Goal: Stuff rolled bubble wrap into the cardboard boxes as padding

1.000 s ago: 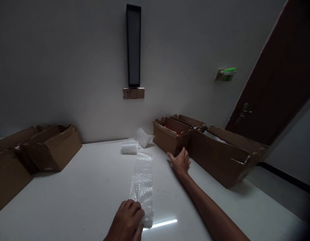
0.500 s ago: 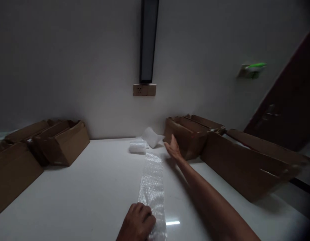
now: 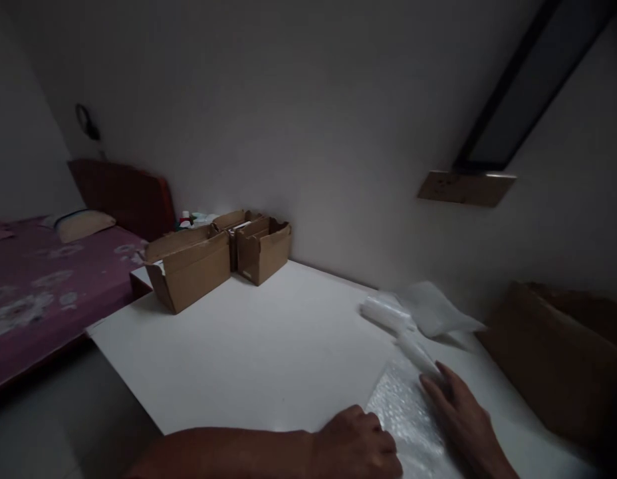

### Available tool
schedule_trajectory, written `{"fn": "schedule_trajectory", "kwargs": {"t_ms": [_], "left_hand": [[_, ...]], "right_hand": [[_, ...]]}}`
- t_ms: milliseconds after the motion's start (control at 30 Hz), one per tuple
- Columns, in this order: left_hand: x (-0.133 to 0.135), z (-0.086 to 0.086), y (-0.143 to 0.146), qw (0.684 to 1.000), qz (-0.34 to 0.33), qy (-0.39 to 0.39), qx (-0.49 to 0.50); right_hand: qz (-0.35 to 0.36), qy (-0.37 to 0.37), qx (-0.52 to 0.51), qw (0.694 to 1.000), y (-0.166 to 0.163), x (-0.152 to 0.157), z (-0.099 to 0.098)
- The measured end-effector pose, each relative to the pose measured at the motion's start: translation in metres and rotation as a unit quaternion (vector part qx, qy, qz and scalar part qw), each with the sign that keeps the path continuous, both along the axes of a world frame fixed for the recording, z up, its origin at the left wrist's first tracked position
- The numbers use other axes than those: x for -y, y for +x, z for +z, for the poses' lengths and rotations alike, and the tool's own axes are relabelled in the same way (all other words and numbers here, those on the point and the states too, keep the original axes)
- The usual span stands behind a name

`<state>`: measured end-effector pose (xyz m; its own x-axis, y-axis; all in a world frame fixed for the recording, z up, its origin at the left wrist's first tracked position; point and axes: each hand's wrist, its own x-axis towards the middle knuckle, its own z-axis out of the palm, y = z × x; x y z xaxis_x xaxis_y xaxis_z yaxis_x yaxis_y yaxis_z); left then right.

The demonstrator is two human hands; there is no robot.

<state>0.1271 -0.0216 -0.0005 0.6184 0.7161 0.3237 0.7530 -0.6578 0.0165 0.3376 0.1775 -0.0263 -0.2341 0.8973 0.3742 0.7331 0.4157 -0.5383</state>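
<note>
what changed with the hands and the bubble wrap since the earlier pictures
The right hand has moved from beside the cardboard box back to the bubble wrap strip; a pale tubular piece now shows by it, grip unclear. The view has turned left. The left hand stays at the strip; the roll and white pouch remain near the wall.

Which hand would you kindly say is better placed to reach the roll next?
Probably the right hand: it lies nearer the roll, while the left hand is farther back, curled by the wrap.

left hand (image 3: 358,442) curled knuckles-up, right hand (image 3: 463,416) pinching forward
</note>
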Motion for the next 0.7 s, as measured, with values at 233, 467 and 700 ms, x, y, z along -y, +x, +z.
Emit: {"fn": "schedule_trajectory", "kwargs": {"t_ms": [233, 467, 700], "left_hand": [[0.007, 0.032, -0.082, 0.984, 0.152, -0.094, 0.011], [0.013, 0.075, -0.194, 0.935, 0.320, 0.020, 0.152], [-0.072, 0.145, -0.277, 0.846, 0.486, 0.121, 0.184]], "right_hand": [[0.061, 0.119, 0.098, 0.986, -0.071, 0.024, 0.009], [0.036, 0.168, 0.146, 0.974, -0.098, 0.007, 0.013], [0.027, 0.090, 0.044, 0.995, -0.098, 0.022, 0.015]]}}
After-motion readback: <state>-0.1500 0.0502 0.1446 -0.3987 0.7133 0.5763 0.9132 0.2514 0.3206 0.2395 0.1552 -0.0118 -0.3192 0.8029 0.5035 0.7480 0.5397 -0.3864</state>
